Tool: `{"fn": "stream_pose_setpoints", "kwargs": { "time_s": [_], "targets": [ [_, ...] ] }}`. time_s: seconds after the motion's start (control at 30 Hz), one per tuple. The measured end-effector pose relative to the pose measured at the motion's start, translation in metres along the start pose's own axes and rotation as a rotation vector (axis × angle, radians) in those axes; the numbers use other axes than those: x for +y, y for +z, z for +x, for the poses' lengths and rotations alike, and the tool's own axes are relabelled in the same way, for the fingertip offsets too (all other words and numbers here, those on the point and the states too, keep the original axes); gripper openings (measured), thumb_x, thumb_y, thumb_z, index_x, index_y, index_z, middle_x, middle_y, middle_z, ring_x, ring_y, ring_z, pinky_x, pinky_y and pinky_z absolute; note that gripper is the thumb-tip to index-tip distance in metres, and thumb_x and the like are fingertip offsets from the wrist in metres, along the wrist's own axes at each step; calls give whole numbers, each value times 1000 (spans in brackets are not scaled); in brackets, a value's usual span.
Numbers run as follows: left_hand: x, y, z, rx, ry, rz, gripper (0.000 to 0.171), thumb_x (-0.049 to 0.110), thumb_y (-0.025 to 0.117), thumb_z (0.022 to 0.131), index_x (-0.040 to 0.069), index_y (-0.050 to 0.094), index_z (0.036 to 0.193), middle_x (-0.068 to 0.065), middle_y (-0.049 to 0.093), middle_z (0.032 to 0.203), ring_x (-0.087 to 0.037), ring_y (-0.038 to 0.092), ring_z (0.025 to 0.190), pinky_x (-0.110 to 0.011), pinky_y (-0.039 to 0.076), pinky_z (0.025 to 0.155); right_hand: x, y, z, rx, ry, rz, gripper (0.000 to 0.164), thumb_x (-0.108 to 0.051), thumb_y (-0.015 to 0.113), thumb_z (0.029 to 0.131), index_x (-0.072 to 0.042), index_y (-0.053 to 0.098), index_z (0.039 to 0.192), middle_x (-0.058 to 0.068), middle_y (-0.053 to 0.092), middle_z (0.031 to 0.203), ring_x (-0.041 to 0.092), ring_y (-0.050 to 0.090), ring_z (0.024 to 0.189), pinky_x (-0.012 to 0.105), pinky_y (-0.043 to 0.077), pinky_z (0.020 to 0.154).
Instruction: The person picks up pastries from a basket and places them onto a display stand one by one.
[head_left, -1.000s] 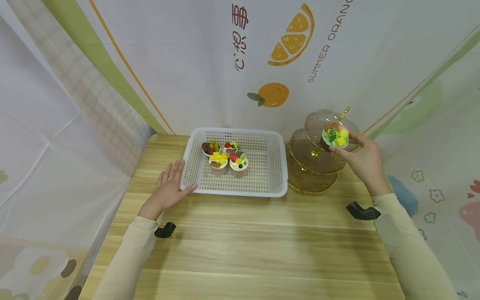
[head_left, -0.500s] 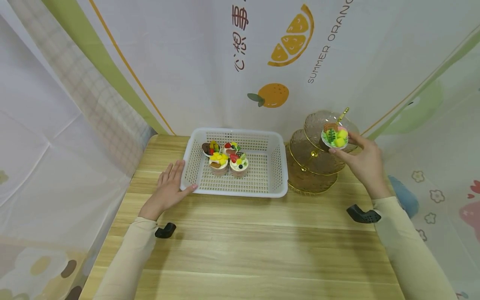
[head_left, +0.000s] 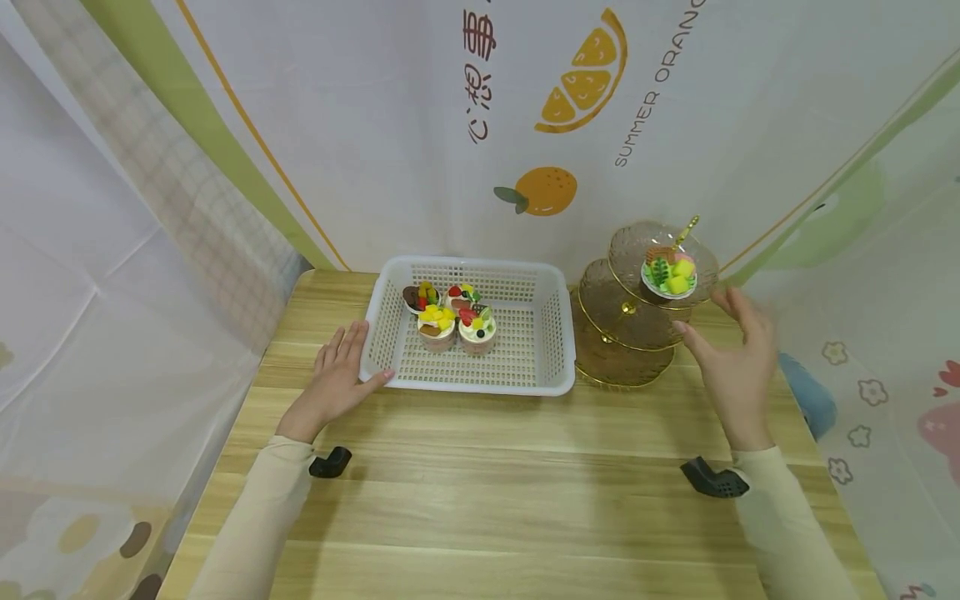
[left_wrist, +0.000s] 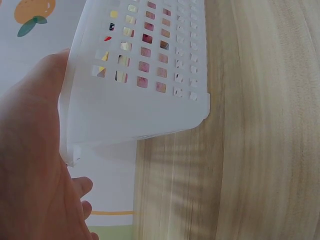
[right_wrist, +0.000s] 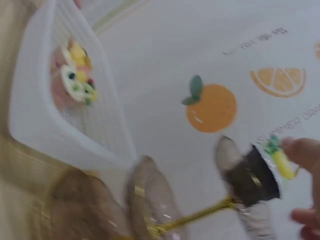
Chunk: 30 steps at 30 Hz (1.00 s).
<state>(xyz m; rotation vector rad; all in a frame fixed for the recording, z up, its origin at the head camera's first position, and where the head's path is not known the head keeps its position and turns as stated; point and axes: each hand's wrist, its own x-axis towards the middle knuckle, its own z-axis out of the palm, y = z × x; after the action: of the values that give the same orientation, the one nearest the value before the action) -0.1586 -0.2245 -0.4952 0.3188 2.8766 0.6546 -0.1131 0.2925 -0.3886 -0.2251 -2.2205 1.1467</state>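
A cupcake (head_left: 670, 277) with yellow cubes, a green leaf and a brown wafer sits on the top tier of the three-tier stand (head_left: 636, 337). Its dark cup (right_wrist: 251, 176) shows in the right wrist view. Just to the right of it is my right hand (head_left: 738, 358), thumb and fingers spread apart and holding nothing. My left hand (head_left: 337, 379) rests against the left end of the white basket (head_left: 465, 387), fingers straight and thumb over the front rim. Several fruit-topped cupcakes (head_left: 477, 329) stand together in the basket's left half.
Below the basket and stand stretches the wooden table (head_left: 510, 492). A white curtain (head_left: 390, 150) with orange prints hangs close behind them. A gold handle (head_left: 686, 229) rises from the top tier beside the cupcake.
My right hand has let go of the cupcake on the top tier and drawn back toward me and slightly right. My left hand and the basket have stayed put.
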Motion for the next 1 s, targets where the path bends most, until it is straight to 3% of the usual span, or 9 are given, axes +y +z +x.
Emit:
{"fn": "stream_pose_setpoints", "kwargs": {
  "time_s": [0.1,0.2,0.33,0.43,0.6,0.8,0.93,1.0],
  "targets": [
    [0,-1,0,-2,1,-2,100,65,47,95,11,-6,160,-17,-3,168,-43,-6,154,-69,0,119,5,17,-27,161,-110,90,64,1,85,70,-3,63,130,20,68,122,-2,49,115,25,31,107],
    [1,-1,-1,-3,3,-1,100,65,47,95,12,-7,160,-16,-4,168,-43,-7,154,-69,0,119,10,40,-50,185,-238,154,61,10,83,67,4,65,125,26,69,114,-2,50,113,22,33,104],
    [0,-1,-1,-4,4,-8,100,65,47,95,12,-8,160,-15,-5,168,-43,-7,154,-70,0,119,6,77,-64,16,-339,180,56,7,83,70,3,65,124,22,71,112,8,54,110,18,36,101],
    [1,-1,-1,-4,3,-18,100,64,47,95,11,-7,160,-16,-6,168,-43,-8,154,-70,-1,118,-6,105,-60,-133,-352,193,51,-1,82,77,1,65,125,18,72,114,23,57,108,24,40,99],
    [2,-1,-1,-5,3,-26,100,64,47,95,11,-7,160,-15,-6,168,-43,-8,154,-69,-1,118,-29,156,-35,-392,-268,140,50,-18,76,87,-2,61,132,14,69,123,32,58,114,43,46,101],
    [-2,0,-2,-5,-3,-23,99,64,46,95,11,-7,160,-15,-6,168,-43,-8,154,-70,-1,119,-34,225,3,-715,-158,-115,60,-40,68,93,-10,52,143,9,63,136,28,57,128,45,46,108],
    [-1,-1,-1,-4,0,-24,99,65,46,95,12,-7,160,-14,-7,168,-42,-9,154,-69,-1,119,-25,256,19,-826,-126,-224,59,-39,67,93,-10,51,143,10,61,139,29,57,129,45,46,108],
    [-1,-1,0,-7,3,-24,99,66,45,95,13,-8,160,-13,-7,168,-41,-9,155,-69,-1,119,-19,267,23,-853,-106,-228,57,-35,68,94,-10,52,142,10,61,140,29,57,129,45,46,108]
  ]
}}
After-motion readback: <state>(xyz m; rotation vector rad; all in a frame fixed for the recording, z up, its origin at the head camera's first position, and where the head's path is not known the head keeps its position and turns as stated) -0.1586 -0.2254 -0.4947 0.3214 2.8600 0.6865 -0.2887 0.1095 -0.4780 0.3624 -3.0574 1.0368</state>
